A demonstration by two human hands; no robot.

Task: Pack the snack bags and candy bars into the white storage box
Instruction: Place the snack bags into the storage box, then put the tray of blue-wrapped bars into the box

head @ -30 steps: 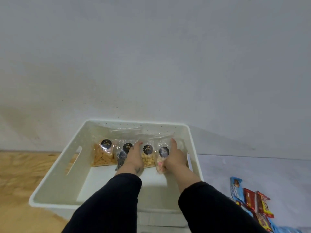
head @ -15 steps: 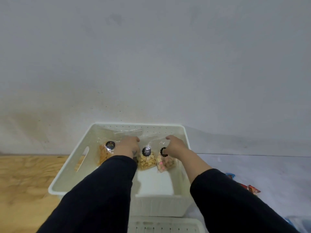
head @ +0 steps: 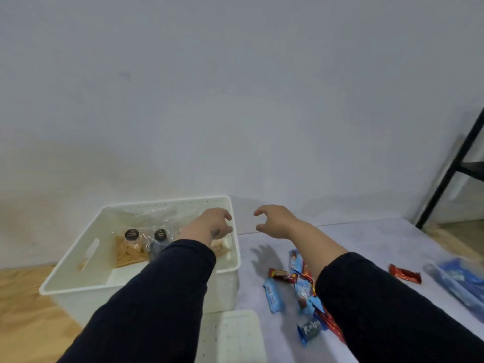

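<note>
Left hand (head: 209,226) above the right end of the white storage box (head: 76,280), fingers loosely curled, gripping nothing. Right hand (head: 275,221) in the air just past the box's right wall, thumb and fingers apart in a half-open curve, empty. Inside the box, against the far wall: at least three clear snack bags (head: 129,248) in view, two with round black labels, a third partly hidden under the left wrist. On the pale tabletop (head: 366,239) right of the box: roughly eight candy bars (head: 273,294), blue and red, exact count unclear where they overlap under the right sleeve.
</note>
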